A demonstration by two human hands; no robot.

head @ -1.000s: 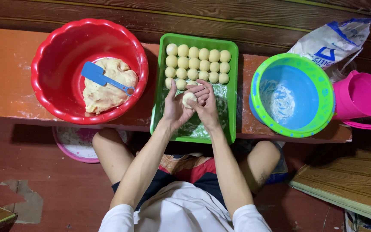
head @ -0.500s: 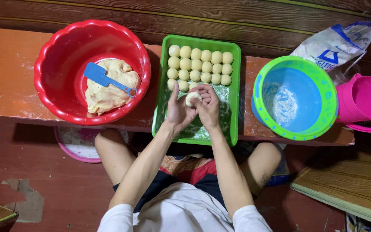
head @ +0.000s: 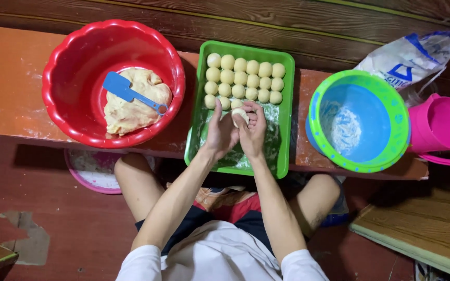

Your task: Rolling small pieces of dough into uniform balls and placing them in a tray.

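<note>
Both hands meet over the green tray (head: 285, 130). My left hand (head: 221, 134) and my right hand (head: 253, 131) cup a small pale dough ball (head: 239, 115) between their fingertips, just in front of the rows. Several rolled dough balls (head: 245, 79) lie in neat rows at the tray's far end. The tray's near half is dusted with flour. To the left stands a red bowl (head: 79, 47) holding a lump of dough (head: 131, 106) with a blue spatula (head: 131, 93) lying on it.
A blue bowl with a green rim (head: 359, 122), floured inside, stands right of the tray. A pink jug (head: 440, 129) and a white flour bag (head: 410, 57) lie further right. Everything rests on an orange bench (head: 6, 88). A pink bowl (head: 92, 171) sits under the bench.
My hands have shifted slightly toward the rows of balls while still working the dough ball between them. The camera view has drifted a little.
</note>
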